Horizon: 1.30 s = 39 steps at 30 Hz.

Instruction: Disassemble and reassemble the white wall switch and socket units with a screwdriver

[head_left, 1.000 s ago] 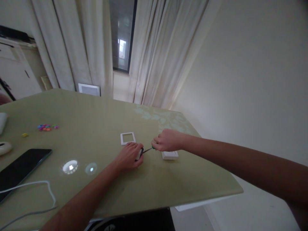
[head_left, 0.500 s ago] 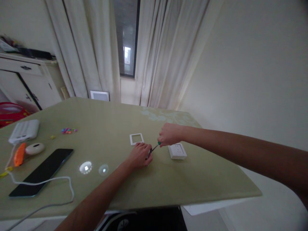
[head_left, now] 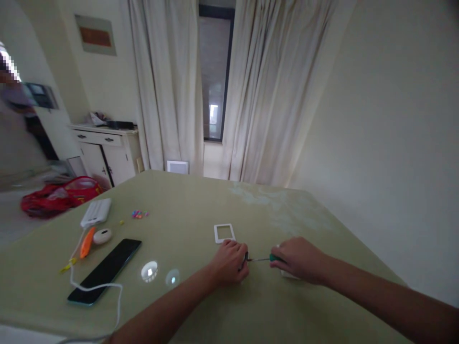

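Note:
My right hand (head_left: 299, 258) is closed on the green handle of a screwdriver (head_left: 274, 258). Its thin metal shaft points left, with the tip at a small dark piece (head_left: 245, 260) held in my left hand (head_left: 231, 263). My left fingers are wrapped round that piece, so most of it is hidden and its kind cannot be told. Just beyond the left hand lies a white square frame (head_left: 224, 233) with an open middle. A white socket box (head_left: 289, 274) sits under and behind my right hand, mostly covered by it.
On the table (head_left: 186, 205), to the left, are a black phone (head_left: 107, 272), a white cable (head_left: 96, 287), a white power bank (head_left: 96, 212), an orange object (head_left: 87, 242), a round white case (head_left: 103, 235) and small coloured bits (head_left: 138, 214). A person (head_left: 25, 110) stands far left.
The view has swung left and up. My right hand has turned lower, bringing the screwdriver from slanted to nearly level, and now covers most of the socket box. Both hands keep their hold.

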Each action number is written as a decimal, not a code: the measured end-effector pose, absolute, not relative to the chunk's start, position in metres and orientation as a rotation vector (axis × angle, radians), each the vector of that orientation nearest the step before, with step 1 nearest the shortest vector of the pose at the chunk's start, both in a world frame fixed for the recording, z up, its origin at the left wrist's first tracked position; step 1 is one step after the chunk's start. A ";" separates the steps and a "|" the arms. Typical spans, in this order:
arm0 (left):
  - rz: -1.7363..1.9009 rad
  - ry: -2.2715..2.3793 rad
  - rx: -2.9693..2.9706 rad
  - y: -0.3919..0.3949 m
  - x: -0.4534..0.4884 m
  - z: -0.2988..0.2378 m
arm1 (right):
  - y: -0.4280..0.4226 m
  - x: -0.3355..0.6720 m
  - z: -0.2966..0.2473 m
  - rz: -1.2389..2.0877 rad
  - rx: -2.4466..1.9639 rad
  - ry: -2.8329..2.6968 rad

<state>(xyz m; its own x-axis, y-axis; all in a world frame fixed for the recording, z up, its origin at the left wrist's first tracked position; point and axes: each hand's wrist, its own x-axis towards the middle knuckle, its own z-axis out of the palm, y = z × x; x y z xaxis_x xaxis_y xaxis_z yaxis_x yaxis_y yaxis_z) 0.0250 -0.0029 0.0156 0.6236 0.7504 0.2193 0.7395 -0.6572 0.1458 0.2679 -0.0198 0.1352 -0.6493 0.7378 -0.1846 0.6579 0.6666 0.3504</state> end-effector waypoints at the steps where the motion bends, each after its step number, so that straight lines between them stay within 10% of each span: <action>1: 0.396 1.282 2.803 -0.002 0.025 0.015 | -0.018 0.267 0.134 0.412 1.056 2.593; 7: 0.355 1.307 2.803 0.007 0.029 0.011 | 0.012 0.256 0.153 0.729 0.454 2.704; 24: 0.506 1.230 2.717 0.014 0.029 0.008 | -0.024 0.286 0.105 -0.040 1.393 2.609; 39: 0.707 1.110 2.600 0.004 0.019 0.001 | 0.006 0.270 0.160 0.318 0.742 2.685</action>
<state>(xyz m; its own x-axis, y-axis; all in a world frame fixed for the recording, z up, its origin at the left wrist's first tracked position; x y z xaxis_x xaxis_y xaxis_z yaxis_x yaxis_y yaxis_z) 0.0187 0.0044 0.0006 0.5972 0.7258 0.3415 0.6165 -0.6877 0.3834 0.2698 0.0059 0.1605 -0.8073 0.5301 -0.2595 0.4548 0.8390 0.2988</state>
